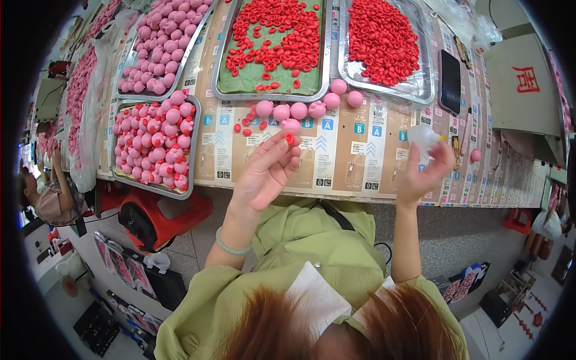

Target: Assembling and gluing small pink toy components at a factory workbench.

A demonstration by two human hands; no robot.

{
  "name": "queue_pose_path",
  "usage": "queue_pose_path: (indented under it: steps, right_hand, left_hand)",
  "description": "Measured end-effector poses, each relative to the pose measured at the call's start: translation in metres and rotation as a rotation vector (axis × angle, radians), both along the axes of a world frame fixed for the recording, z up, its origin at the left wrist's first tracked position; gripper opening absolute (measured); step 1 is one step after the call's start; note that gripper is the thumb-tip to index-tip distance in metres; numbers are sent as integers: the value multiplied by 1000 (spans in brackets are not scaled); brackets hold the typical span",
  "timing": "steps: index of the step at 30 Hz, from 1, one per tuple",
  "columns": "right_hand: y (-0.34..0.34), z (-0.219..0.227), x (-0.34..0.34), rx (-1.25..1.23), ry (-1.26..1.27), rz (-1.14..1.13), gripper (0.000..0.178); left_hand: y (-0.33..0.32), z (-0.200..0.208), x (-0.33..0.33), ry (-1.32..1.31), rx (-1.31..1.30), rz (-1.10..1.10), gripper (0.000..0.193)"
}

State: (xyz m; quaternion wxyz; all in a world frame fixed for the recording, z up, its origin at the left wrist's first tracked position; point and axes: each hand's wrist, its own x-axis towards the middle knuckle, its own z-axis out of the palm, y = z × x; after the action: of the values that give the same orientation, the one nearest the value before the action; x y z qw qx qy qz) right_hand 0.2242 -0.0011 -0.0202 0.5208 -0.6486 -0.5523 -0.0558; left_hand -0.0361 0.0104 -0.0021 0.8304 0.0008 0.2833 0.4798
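My left hand [267, 170] is raised over the front of the table, thumb and fingers pinched on a small red cap-like piece [290, 139]. Just beyond its fingertips sits a pink ball [291, 125], part of a loose row of pink balls [299, 110]; whether the hand touches that ball is unclear. On the right, my right hand [425, 175] curls its thumb and fingers around a small translucent white squeeze bottle [423, 137] with a yellow tip. Several loose red pieces [246, 131] lie left of my left fingertips.
Two metal trays of red pieces, one green-lined [273, 66] and one bare [384, 42], stand at the back. At left are a tray of plain pink balls [157, 54] and one of balls with red pieces [153, 141]. A black phone [449, 82] lies right.
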Motion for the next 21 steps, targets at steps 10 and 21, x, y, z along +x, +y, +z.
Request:
queue_pose_path:
  steps: [10, 21]
  right_hand:
    - [68, -6, -41, -560, 93, 410, 34]
    - [-2, 37, -58, -563, 1614, 841, 38]
  left_hand:
    - [-9, 3, 11, 21, 8, -84, 25]
    - [-9, 13, 39, 397, 237, -101, 23]
